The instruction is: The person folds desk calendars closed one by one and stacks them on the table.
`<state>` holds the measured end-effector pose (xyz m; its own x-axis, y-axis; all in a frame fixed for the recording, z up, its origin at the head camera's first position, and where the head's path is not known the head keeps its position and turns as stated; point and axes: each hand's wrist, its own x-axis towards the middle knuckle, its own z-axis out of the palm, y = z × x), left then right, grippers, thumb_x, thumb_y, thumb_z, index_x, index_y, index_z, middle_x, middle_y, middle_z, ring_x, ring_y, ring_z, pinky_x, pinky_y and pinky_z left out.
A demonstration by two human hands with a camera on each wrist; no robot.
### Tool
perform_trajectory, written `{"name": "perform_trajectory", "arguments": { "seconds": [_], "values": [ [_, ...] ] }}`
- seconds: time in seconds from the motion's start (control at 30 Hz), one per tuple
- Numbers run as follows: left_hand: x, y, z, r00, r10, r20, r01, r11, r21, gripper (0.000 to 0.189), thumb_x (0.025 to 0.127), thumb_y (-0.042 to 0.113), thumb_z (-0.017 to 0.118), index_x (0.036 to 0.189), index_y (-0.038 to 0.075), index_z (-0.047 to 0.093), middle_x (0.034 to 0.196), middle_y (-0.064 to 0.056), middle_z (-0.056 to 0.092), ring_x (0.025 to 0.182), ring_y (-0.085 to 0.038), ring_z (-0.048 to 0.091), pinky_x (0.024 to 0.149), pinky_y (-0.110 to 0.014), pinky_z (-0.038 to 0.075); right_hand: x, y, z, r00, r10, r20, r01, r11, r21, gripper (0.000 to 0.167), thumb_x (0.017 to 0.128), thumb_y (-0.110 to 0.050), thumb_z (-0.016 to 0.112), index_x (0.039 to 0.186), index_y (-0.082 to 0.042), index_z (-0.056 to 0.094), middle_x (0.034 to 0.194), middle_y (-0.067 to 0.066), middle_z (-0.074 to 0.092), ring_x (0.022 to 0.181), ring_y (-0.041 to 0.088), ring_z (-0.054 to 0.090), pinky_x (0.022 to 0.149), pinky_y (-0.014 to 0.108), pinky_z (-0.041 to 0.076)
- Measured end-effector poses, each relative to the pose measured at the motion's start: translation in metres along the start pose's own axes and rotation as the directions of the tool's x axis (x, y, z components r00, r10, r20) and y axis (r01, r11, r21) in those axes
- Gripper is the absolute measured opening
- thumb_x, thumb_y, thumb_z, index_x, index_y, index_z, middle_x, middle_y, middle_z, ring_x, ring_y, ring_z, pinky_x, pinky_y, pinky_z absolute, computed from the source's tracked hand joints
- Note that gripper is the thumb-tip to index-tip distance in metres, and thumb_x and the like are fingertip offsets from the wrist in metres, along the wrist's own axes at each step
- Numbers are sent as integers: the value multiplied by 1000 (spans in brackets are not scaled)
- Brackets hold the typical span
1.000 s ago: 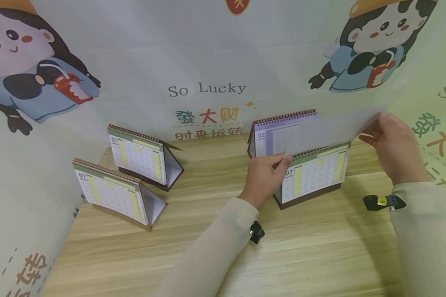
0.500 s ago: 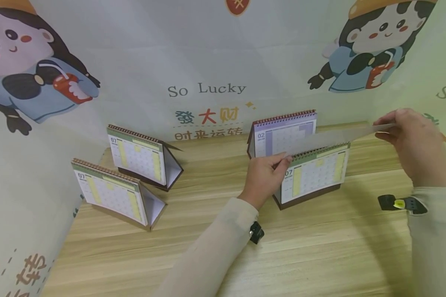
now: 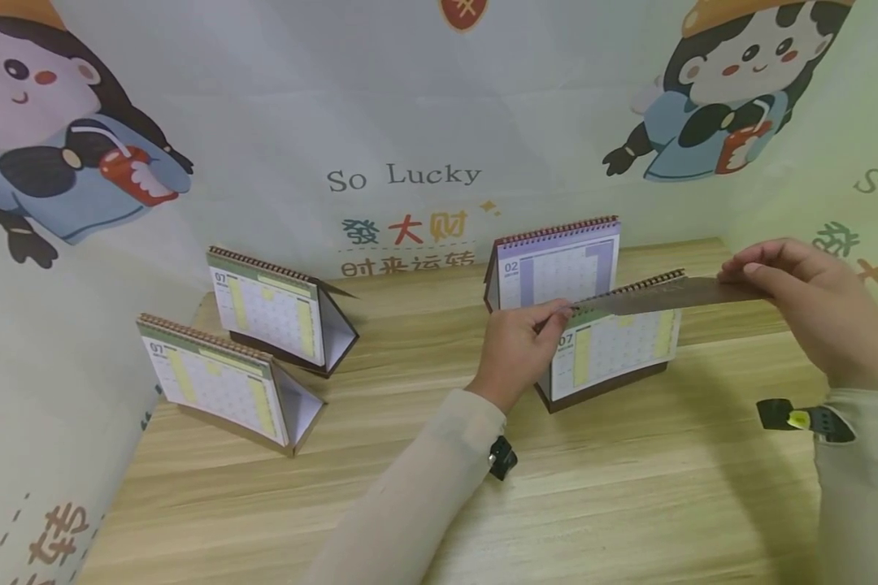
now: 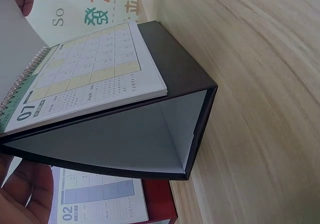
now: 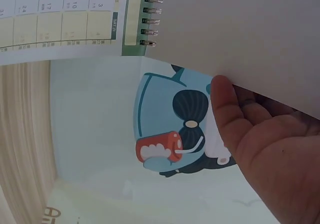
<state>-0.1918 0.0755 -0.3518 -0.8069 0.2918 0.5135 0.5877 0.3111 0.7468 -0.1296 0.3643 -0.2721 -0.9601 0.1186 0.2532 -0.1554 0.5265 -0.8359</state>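
Head view: a green-and-white spiral-bound calendar point(image 3: 618, 355) marked 07 stands on the wood-grain desk point(image 3: 593, 496) between the left hand point(image 3: 518, 349) and right hand point(image 3: 823, 305). The left hand pinches its upper left corner; the right hand holds a brown sheet point(image 3: 666, 297) reaching from its spiral. Left wrist view: a purple-and-white calendar point(image 4: 100, 196) stands behind. Right wrist view: thumb and fingers pinch the sheet's edge.

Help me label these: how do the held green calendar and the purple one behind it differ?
The green calendar reads 07, the purple calendar 02. The green one's base is dark brown, the purple one's red. The green one has a sheet raised in the right hand; the purple one's page hangs down. Both are spiral-bound and stand on the table.
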Motion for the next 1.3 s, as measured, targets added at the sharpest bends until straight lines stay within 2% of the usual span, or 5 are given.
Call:
{"name": "perform_trajectory", "arguments": {
  "seconds": [0.23,0.43,0.8,1.07,1.3],
  "values": [
    [-1,0,0,1000,-5,-1,5,1000,-3,21,99,20,62,112,12,77,84,3,75,49,2,44,42,-18,31,-7,7,0,998,13,62,-8,997,-77,26,104,-20,52,127,-9,58,113,-20,59,100,-4,55,80,6,43],
    [0,-1,1,1000,14,-11,-14,1000,-2,20,98,15,63,111,10,77,64,2,67,44,1,37,41,-18,30,-11,16,3,980,60,192,-11,968,-249,46,105,-28,51,143,-2,47,128,0,53,97,-9,51,75,6,44],
    [0,-4,2,999,28,-19,-28,1000,4,21,96,9,62,111,9,77,63,2,65,43,1,32,40,-18,27,-14,27,14,932,77,355,-34,991,-126,56,105,-19,51,153,2,29,144,28,40,100,-14,54,73,25,57],
    [-1,-4,0,1000,29,-1,-29,1000,-3,23,97,8,61,114,7,76,58,1,61,41,1,29,40,-18,28,-5,30,31,919,115,377,-66,988,-141,77,103,-29,56,157,1,10,158,28,19,138,46,32,81,13,48],
    [-1,-7,1,999,29,18,-29,999,16,25,97,9,59,117,10,75,63,2,63,42,1,30,41,-18,30,1,31,37,923,162,350,-104,978,-178,84,104,-35,53,156,4,0,157,33,18,135,45,34,79,12,46]
  ]
}}
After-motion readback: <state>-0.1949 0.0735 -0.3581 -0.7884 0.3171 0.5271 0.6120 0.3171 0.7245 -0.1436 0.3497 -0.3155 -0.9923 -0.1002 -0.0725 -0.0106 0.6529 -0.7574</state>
